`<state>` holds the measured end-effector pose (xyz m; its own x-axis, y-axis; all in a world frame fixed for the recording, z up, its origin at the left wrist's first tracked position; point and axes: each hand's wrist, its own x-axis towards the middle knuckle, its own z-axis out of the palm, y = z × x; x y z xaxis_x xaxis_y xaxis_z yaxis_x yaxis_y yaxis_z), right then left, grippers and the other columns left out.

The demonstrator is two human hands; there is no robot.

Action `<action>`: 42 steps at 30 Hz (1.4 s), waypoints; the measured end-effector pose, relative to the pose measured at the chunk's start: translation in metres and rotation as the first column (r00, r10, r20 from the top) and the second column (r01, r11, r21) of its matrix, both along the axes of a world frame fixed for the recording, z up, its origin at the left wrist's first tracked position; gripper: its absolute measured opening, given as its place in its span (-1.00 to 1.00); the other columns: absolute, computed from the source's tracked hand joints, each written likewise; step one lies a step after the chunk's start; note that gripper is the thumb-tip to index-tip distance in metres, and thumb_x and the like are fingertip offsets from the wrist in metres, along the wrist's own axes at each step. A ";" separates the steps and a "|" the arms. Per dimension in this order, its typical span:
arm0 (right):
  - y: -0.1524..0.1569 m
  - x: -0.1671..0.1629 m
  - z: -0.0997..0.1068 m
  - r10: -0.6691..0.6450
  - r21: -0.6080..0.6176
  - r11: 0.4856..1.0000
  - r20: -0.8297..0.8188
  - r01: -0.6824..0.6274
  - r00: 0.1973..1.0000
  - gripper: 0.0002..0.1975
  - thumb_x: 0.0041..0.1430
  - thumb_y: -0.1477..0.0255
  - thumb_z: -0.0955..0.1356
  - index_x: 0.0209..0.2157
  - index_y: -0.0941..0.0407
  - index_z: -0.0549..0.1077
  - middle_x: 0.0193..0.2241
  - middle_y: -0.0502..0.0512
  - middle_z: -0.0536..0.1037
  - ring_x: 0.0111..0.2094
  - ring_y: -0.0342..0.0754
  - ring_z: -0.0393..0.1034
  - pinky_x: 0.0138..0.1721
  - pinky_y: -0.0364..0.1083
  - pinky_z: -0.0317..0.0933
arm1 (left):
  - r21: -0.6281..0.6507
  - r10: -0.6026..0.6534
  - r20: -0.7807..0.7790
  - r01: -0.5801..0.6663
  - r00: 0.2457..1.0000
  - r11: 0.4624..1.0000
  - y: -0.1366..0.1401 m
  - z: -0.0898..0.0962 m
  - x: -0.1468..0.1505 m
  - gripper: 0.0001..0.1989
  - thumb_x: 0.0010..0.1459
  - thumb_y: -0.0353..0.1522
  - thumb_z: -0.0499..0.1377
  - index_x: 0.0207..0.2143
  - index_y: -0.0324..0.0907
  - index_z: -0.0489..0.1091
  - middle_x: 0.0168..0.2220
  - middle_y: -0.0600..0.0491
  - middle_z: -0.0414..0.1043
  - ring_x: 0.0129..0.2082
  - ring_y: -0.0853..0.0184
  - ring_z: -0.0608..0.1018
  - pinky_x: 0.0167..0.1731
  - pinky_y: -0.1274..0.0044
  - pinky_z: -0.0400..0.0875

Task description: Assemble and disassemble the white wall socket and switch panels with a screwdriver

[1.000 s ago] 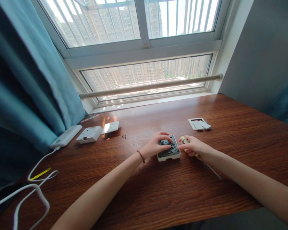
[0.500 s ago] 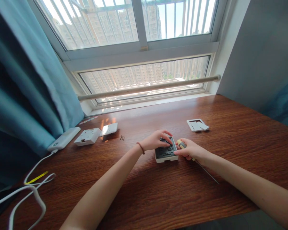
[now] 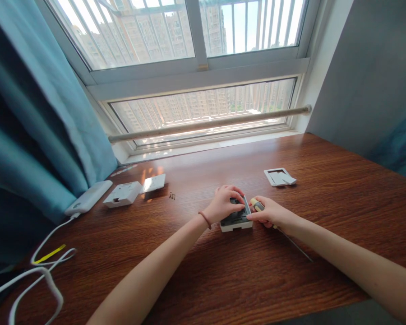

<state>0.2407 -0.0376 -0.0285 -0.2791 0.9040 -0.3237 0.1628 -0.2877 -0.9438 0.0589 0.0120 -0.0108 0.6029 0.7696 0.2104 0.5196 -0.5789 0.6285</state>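
A white square wall box (image 3: pixel 227 228) with a dark insert (image 3: pixel 237 219) lies on the table in front of me. Over it is my left hand (image 3: pixel 224 202), its fingers bent down and closed near the insert; whatever lies between the fingertips is hidden. My right hand (image 3: pixel 272 212) wraps round a screwdriver (image 3: pixel 257 205) with a yellow and grey handle, its long thin shaft pointing back towards me. The right thumb and fingertips rest at the box's right edge.
On the wooden table (image 3: pixel 203 280), several small screws (image 3: pixel 172 196) lie near a white plate (image 3: pixel 154 183) and another white box (image 3: pixel 122 194). A white frame (image 3: pixel 280 177) sits at the back right. At the left are a white power bank (image 3: pixel 89 197) and cable (image 3: pixel 50 266).
My left hand has shifted slightly right and its fingers have curled further over the insert, covering more of it. The right hand holds the screwdriver much as before.
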 end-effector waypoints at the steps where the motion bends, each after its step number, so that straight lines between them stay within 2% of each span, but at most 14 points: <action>1: 0.000 0.000 0.000 0.001 -0.002 1.000 -0.008 -0.001 1.000 -0.56 -0.25 0.30 0.49 -0.38 0.11 0.23 -0.61 -0.17 0.22 -0.66 -0.31 0.08 -0.73 -0.30 -0.12 | 0.009 0.003 0.001 -0.003 1.000 1.000 -0.001 0.000 0.000 -0.96 -0.04 -0.36 0.25 -0.49 -0.11 0.51 -0.22 0.09 0.47 -0.09 0.24 0.41 0.01 0.34 0.19; 12: 0.001 0.000 0.000 0.010 -0.011 1.000 -0.001 -0.010 1.000 -0.56 -0.26 0.28 0.49 -0.39 0.11 0.23 -0.63 -0.18 0.22 -0.68 -0.32 0.07 -0.74 -0.30 -0.14 | 0.042 0.004 0.011 -0.004 1.000 0.999 -0.003 -0.002 -0.001 -0.94 0.05 -0.35 0.19 -0.45 -0.12 0.46 -0.23 0.08 0.45 -0.11 0.26 0.40 0.01 0.32 0.17; 20: 0.001 0.000 0.000 0.010 -0.002 1.000 0.021 -0.010 1.000 -0.60 -0.21 0.30 0.46 -0.41 0.11 0.21 -0.70 -0.21 0.21 -0.73 -0.33 0.01 -0.75 -0.30 -0.14 | 0.131 0.024 0.003 -0.024 1.000 0.991 -0.009 -0.003 0.004 -0.95 0.09 -0.39 0.14 -0.41 -0.13 0.40 -0.20 0.06 0.42 -0.09 0.27 0.39 0.08 0.22 0.04; 26: 0.002 0.000 -0.005 -0.013 -0.008 1.000 0.002 0.013 1.000 -0.60 -0.22 0.30 0.47 -0.38 0.10 0.23 -0.67 -0.21 0.22 -0.73 -0.34 0.02 -0.75 -0.31 -0.13 | 0.150 0.026 -0.031 -0.021 0.999 0.989 -0.007 -0.009 0.004 -0.95 0.12 -0.37 0.12 -0.38 -0.15 0.35 -0.21 0.03 0.41 -0.12 0.27 0.41 0.06 0.22 0.11; 29: 0.002 0.000 -0.007 -0.039 0.023 0.999 -0.075 0.041 0.996 -0.50 -0.25 0.32 0.49 -0.24 0.06 0.25 -0.56 -0.19 0.29 -0.72 -0.35 0.05 -0.75 -0.30 -0.11 | 0.206 0.030 -0.092 -0.010 0.995 0.978 -0.008 -0.010 0.004 -0.95 0.14 -0.38 0.10 -0.34 -0.15 0.34 -0.21 0.04 0.40 -0.13 0.28 0.41 0.11 0.19 0.03; 32: 0.002 0.000 -0.007 -0.034 0.057 0.998 -0.116 0.041 0.993 -0.30 -0.23 0.35 0.49 -0.01 0.01 0.19 -0.55 -0.18 0.31 -0.73 -0.34 0.07 -0.75 -0.29 -0.08 | 0.260 0.031 -0.137 0.006 0.990 0.966 -0.009 -0.008 0.004 -0.94 0.15 -0.39 0.08 -0.32 -0.15 0.34 -0.21 0.05 0.40 -0.14 0.30 0.42 0.14 0.18 -0.02; 37: 0.003 0.001 -0.005 0.006 0.061 0.998 -0.128 0.002 0.992 -0.15 -0.20 0.37 0.48 0.15 0.06 0.10 -0.65 -0.20 0.28 -0.74 -0.31 0.04 -0.75 -0.28 -0.06 | 0.248 -0.014 -0.113 0.041 0.993 0.968 -0.006 -0.007 0.004 -0.94 0.11 -0.38 0.13 -0.33 -0.15 0.38 -0.22 0.03 0.42 -0.15 0.27 0.42 -0.04 0.36 0.25; 42: 0.004 0.001 -0.006 0.024 0.083 0.996 -0.104 -0.016 0.994 -0.15 -0.16 0.37 0.47 0.17 0.06 0.07 -0.69 -0.22 0.27 -0.75 -0.30 0.05 -0.75 -0.29 -0.04 | 0.209 -0.037 -0.003 0.037 0.999 0.977 -0.003 -0.011 0.003 -0.95 0.10 -0.40 0.15 -0.39 -0.16 0.41 -0.27 0.06 0.45 -0.19 0.30 0.44 -0.10 0.44 0.29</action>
<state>0.2421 -0.0340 -0.0349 -0.3256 0.9202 -0.2171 0.0671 -0.2066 -0.9761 0.0622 0.0086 -0.0215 0.6300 0.6855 0.3649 0.4946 -0.7164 0.4920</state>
